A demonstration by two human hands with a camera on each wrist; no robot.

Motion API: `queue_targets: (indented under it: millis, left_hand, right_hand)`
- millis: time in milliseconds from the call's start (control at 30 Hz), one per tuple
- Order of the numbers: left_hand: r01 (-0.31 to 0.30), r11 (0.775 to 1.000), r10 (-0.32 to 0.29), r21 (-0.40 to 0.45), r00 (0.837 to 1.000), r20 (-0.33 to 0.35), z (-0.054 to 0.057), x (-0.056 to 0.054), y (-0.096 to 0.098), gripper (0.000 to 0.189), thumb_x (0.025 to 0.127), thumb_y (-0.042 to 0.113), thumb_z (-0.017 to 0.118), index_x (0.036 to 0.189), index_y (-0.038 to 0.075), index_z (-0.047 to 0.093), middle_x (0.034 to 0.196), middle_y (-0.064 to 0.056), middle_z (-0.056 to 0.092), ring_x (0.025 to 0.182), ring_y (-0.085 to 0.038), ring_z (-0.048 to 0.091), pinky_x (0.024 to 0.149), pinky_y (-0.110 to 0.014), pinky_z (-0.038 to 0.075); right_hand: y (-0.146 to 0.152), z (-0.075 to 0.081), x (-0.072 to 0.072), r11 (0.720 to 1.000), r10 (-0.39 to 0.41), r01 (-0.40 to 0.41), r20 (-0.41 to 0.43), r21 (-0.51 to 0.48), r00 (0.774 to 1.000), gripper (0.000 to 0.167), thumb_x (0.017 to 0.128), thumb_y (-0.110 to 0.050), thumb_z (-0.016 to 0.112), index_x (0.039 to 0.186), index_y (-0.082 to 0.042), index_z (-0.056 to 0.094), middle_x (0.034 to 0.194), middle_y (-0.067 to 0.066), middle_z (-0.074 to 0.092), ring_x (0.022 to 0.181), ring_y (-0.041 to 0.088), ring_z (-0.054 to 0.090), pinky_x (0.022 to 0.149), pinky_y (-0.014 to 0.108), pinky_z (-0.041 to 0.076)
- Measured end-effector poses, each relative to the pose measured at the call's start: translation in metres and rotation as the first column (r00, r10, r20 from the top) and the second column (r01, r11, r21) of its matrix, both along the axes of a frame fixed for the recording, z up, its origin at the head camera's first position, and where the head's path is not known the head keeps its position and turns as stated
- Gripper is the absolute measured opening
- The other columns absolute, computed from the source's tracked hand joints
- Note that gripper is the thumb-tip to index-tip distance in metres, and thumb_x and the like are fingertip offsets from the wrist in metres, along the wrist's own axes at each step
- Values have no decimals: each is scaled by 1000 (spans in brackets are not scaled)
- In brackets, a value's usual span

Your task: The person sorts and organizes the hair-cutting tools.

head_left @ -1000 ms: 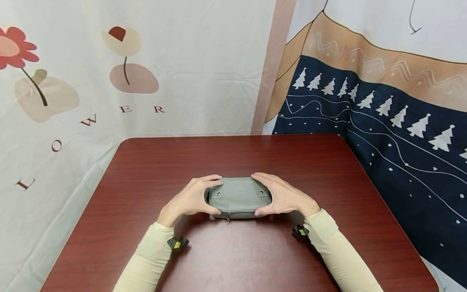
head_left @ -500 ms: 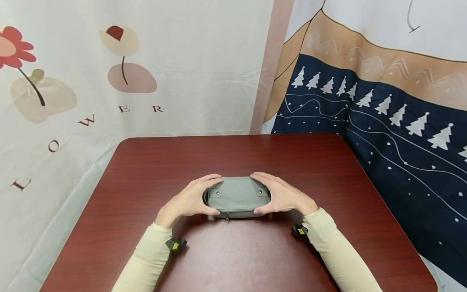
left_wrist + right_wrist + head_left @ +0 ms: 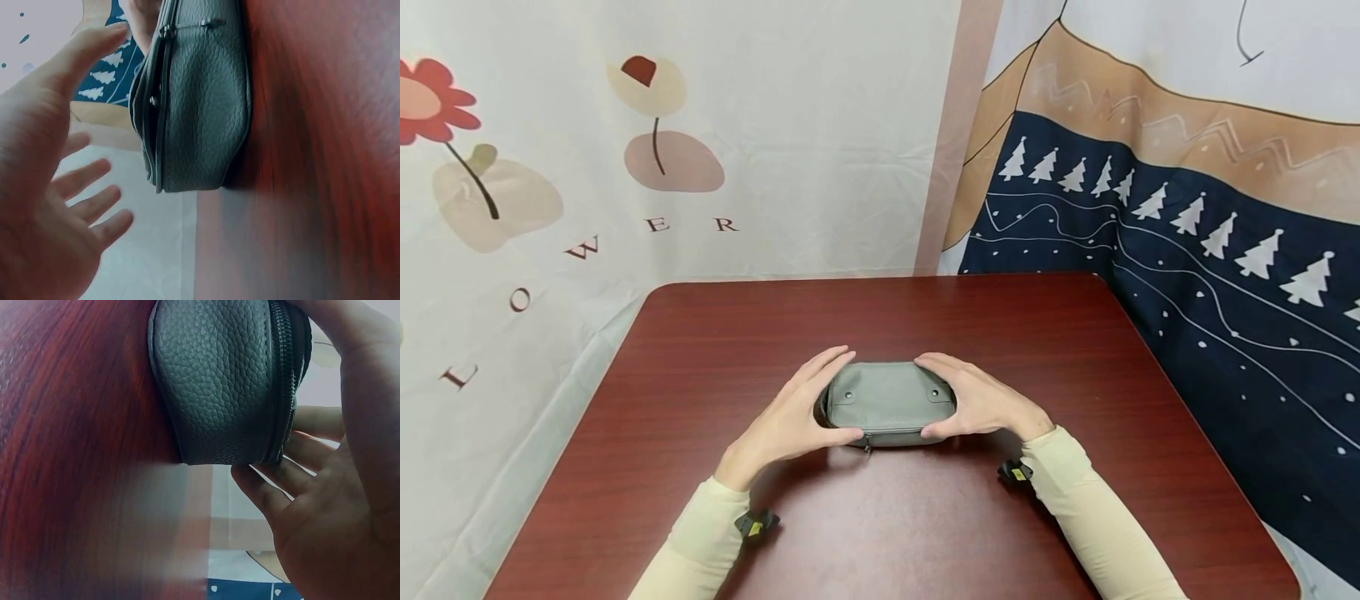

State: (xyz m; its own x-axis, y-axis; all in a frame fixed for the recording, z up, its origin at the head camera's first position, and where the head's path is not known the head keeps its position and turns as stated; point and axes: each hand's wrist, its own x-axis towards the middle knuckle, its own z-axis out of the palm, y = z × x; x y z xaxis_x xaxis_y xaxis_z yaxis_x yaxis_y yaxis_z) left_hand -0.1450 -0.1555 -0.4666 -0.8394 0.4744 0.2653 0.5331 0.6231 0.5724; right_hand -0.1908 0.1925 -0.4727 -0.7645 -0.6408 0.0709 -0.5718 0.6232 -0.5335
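Observation:
A small grey-green leather zip bag lies on the table, its flap with two metal studs facing up. At its front left hangs a zip pull. My right hand grips the bag's right end, thumb at the near edge and fingers round the far edge; in the right wrist view the fingers reach behind the zipped side. My left hand is around the left end with thumb and fingers spread. The left wrist view shows a gap between those fingers and the bag's pebbled end.
The dark red wooden table has rounded far corners. Behind it hangs a pale curtain printed with flowers and letters. A navy cloth with white trees hangs along the right side. A small black device sits at the left wrist.
My left hand has loosened from the bag's left end, its fingers lifting and spreading and the wrist drawing back slightly. The right hand and the bag have stayed nearly still.

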Motion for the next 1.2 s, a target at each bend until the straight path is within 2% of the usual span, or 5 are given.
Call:
queue_targets:
  millis: [367,533,633,800,1200]
  left_hand:
    - [-163,972,190,169,968,-164,1,27,12,101,86,35,99,171,23,46,160,-5,63,148,-27,59,121,-52,50]
    - [-192,962,230,192,953,-200,-4,40,16,86,86,29,98,161,15,57,154,-7,67,142,-26,61,117,-47,51]
    - [-209,957,254,202,940,-229,-8,48,20,73,85,27,98,148,10,66,140,-6,73,130,-25,65,109,-42,54]
    - [-211,956,265,205,919,-291,-18,60,28,48,81,23,98,120,9,74,107,-4,78,100,-19,71,85,-36,60]
    - [-262,961,275,84,917,-290,-26,72,45,13,83,21,97,87,16,85,80,6,83,67,-8,77,64,-27,61]
  right_hand:
    - [1,-3,0,1000,-2,2,9,-9,1000,108,80,-53,97,169,-14,50,171,4,54,154,24,57,128,52,50]
    - [2,-3,-1,1000,3,-3,-9,-15,1000,108,80,-54,97,168,-12,50,170,5,55,153,24,57,128,52,50]
    - [3,-3,-1,1000,7,-7,-15,-17,1000,109,80,-54,97,168,-13,50,170,5,55,153,24,57,129,52,50]
    - [3,-3,-1,1000,11,-11,-19,-17,1000,109,80,-55,97,169,-12,50,170,5,55,154,24,57,129,52,50]
    - [1,-3,-1,1000,16,-17,-32,-25,999,109,79,-53,97,168,-11,50,169,5,56,153,24,58,129,51,50]
